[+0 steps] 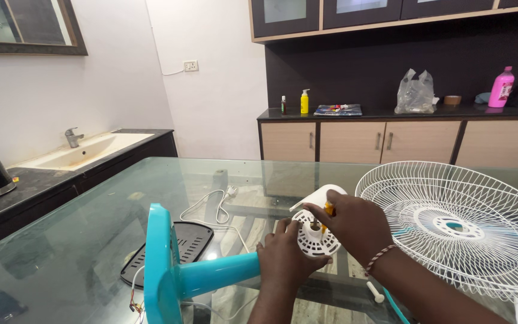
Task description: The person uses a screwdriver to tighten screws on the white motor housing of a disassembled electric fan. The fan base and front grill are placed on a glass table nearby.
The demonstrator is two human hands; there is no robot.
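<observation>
A turquoise fan stand (178, 273) lies on its side on the glass table (91, 222), its round base towards me at the left. My left hand (286, 259) grips the top of its pole, where a white motor housing (318, 231) is fitted. My right hand (352, 222) is closed on a small screwdriver with a yellow handle (329, 209), its tip set into the white housing. A red-and-white thread bracelet circles my right wrist.
A white wire fan guard (457, 225) lies flat at the right. A black vented cover (181, 246) and a white power cord (214, 210) lie behind the stand. A small white peg (375, 292) is near my right forearm. Sink counter at left, cabinets behind.
</observation>
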